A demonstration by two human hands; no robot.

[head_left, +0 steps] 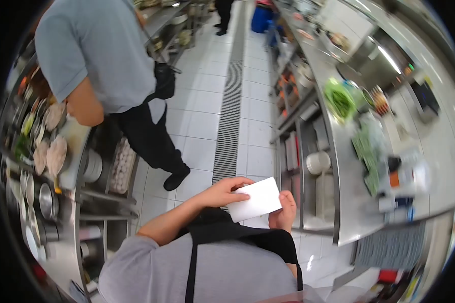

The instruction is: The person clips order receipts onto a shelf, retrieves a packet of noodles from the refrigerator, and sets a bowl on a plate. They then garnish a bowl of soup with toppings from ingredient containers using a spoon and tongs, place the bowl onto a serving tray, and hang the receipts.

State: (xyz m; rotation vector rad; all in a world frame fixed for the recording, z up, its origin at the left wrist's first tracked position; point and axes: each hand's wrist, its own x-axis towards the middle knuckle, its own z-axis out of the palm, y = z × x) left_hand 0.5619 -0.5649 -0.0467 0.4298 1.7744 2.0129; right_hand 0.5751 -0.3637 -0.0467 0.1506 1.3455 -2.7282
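A plain white rectangular sheet or card [258,200] is held in front of my apron, between both hands. Its face is so bright that no print shows. My left hand [226,193] is closed on its left side, thumb on top and fingers partly hidden behind. At the right edge my right hand [284,208] grips it, with the fingertips near the corner. Below the hands lies my black apron [237,232] over a grey shirt.
A person in a grey shirt [101,55] stands at the left counter, near bowls and raw meat [56,151]. A floor drain [229,101] runs down the aisle. On the right, a steel counter [349,202] carries leafy greens [340,100] and bottles. Another person stands far ahead.
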